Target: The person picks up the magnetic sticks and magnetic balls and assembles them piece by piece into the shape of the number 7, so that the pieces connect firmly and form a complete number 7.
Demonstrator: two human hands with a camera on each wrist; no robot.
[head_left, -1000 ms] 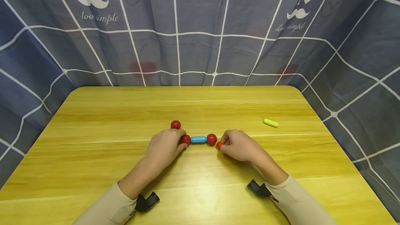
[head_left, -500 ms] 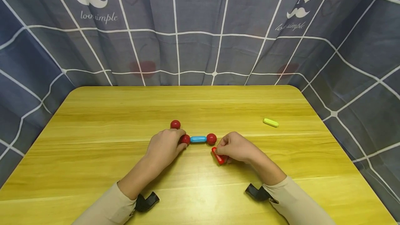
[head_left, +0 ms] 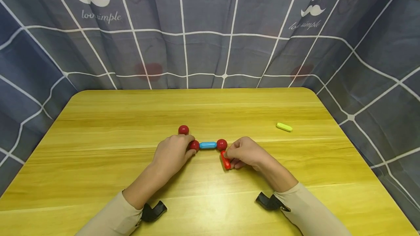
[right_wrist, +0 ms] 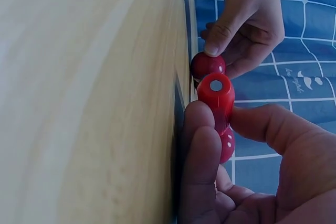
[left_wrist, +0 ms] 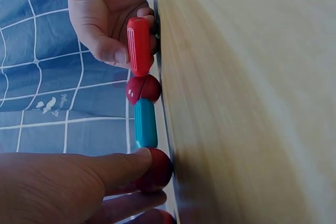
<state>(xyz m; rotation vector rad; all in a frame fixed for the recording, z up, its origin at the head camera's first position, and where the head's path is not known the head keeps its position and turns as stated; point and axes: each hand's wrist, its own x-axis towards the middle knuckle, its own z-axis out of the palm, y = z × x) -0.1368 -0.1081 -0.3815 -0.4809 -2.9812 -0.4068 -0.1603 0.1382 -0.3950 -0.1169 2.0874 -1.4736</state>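
Observation:
My left hand (head_left: 172, 152) pinches a dark red ball (head_left: 195, 145) on the table. A ridged blue magnetic rod (head_left: 208, 145) joins it to a second red ball (head_left: 221, 144) on the right. My right hand (head_left: 247, 152) holds a bright red magnetic rod (head_left: 225, 160) between thumb and fingers. That rod's far end meets the right ball, and its body slants toward me. In the right wrist view, a grey disc sits in the near end of the red rod (right_wrist: 223, 100). Another red ball (head_left: 183, 130) lies just beyond the left fingers, which hide what is between.
A yellow-green rod (head_left: 284, 127) lies apart at the right of the wooden table (head_left: 131, 108). Behind the table hangs a grey-blue checked curtain (head_left: 203, 54). Black straps (head_left: 269, 201) show at both wrists.
My right hand has turned the red rod and brought its end left, up to the right ball. My left hand has kept its hold on the left ball.

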